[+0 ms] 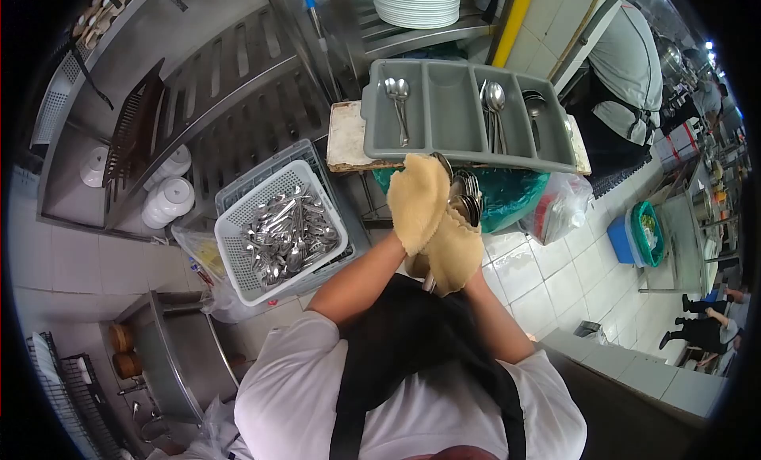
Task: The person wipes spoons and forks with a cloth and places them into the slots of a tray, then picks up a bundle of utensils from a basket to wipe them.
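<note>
A tan cloth (424, 192) covers my left hand (414, 214), its fingers hidden beneath it and closed around the cloth. The bowl of one spoon (441, 165) shows at its upper edge. My right hand (456, 254), also wrapped in the cloth, grips a bundle of spoons (469, 198), bowls upward; some handles stick out below, near my apron. Just beyond my hands lies a grey cutlery tray (449, 103) with four long compartments. Spoons (400, 111) lie in its left compartment, more spoons (494, 111) in the third, and larger rounded utensils (535, 107) at the right.
Left of me, a white basket (230, 246) full of loose cutlery (289, 234) sits on grey crates. Stacked white plates (418, 4) stand on the rack behind the tray. Bags (555, 210) hang below it. A person (626, 64) stands at the upper right.
</note>
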### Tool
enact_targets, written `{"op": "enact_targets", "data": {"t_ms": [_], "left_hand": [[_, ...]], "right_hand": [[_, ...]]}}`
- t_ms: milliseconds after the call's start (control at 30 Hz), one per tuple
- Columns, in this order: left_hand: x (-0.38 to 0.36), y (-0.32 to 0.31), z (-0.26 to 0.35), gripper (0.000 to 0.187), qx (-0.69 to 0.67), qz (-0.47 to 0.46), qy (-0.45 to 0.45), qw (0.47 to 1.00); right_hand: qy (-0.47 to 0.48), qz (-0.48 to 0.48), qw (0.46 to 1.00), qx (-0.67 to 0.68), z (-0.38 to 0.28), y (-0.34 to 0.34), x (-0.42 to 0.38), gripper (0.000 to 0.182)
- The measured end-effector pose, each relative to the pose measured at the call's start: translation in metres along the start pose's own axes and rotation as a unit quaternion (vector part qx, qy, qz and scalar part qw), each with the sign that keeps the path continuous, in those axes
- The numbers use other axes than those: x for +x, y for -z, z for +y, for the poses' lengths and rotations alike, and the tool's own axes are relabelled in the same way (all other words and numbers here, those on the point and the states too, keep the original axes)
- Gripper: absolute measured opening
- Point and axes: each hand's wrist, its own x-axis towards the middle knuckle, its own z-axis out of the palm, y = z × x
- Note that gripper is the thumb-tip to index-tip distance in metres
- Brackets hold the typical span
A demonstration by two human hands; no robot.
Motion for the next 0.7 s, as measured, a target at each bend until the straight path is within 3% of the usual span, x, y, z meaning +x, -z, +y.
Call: {"op": "enact_targets", "data": {"t_ms": [33,100,167,200,233,300,367,433,500,533,567,600,633,700], "left_hand": [[-0.001,0.01,0.009,0.042,0.106,-0.063,0.028,0.992],[-0.002,-0.006,-0.011,0.041,-0.044,-0.07,0.058,0.995],[-0.005,-0.016,-0.023,0.037,-0.054,-0.019,-0.008,0.998],[-0.007,-0.01,-0.022,0.034,0.012,0.035,-0.088,0.995],[-0.008,-0.004,-0.019,0.031,0.077,0.09,-0.166,0.979],[-0.006,0.029,0.015,0.025,0.102,0.041,-0.121,0.987],[-0.01,0.039,0.021,0.023,0.116,0.039,-0.109,0.987],[-0.015,0.037,0.011,0.025,0.121,0.085,-0.129,0.981],[-0.013,0.036,0.012,0.03,-0.006,0.093,-0.039,0.995],[-0.012,0.035,0.012,0.032,-0.07,0.096,0.006,0.993],[-0.011,0.035,0.012,0.033,-0.216,0.087,0.03,0.972],[-0.009,0.035,0.011,0.035,-0.357,0.078,0.053,0.929],[-0.008,0.035,0.01,0.036,-0.489,0.067,0.074,0.867],[0.004,0.036,0.013,0.036,-0.492,0.08,0.034,0.866]], "right_hand": [[-0.015,-0.005,1.0,0.003,0.001,-0.003,0.0,0.048],[-0.036,-0.045,0.998,-0.013,-0.014,0.013,0.012,0.05],[-0.053,-0.141,0.984,-0.1,-0.039,0.045,0.031,0.051],[-0.059,-0.188,0.97,-0.144,-0.046,0.054,0.037,0.051],[-0.056,-0.152,0.983,-0.092,-0.037,0.045,0.031,0.051],[-0.049,-0.081,0.995,0.012,-0.01,0.012,0.011,0.051],[-0.132,-0.023,0.947,0.292,-0.008,-0.003,0.001,0.049],[-0.101,-0.021,0.951,0.292,-0.007,-0.005,-0.003,0.047],[0.04,-0.076,0.996,0.007,-0.015,0.008,0.0,0.046],[0.029,-0.054,0.997,0.051,-0.014,0.004,-0.004,0.046],[0.019,-0.032,0.995,0.097,-0.016,0.0,-0.007,0.046],[0.01,-0.011,0.99,0.143,-0.017,-0.002,-0.007,0.046],[-0.007,-0.091,0.992,0.084,-0.014,-0.001,-0.006,0.047],[-0.045,-0.245,0.968,-0.033,-0.022,0.023,0.008,0.049]]}}
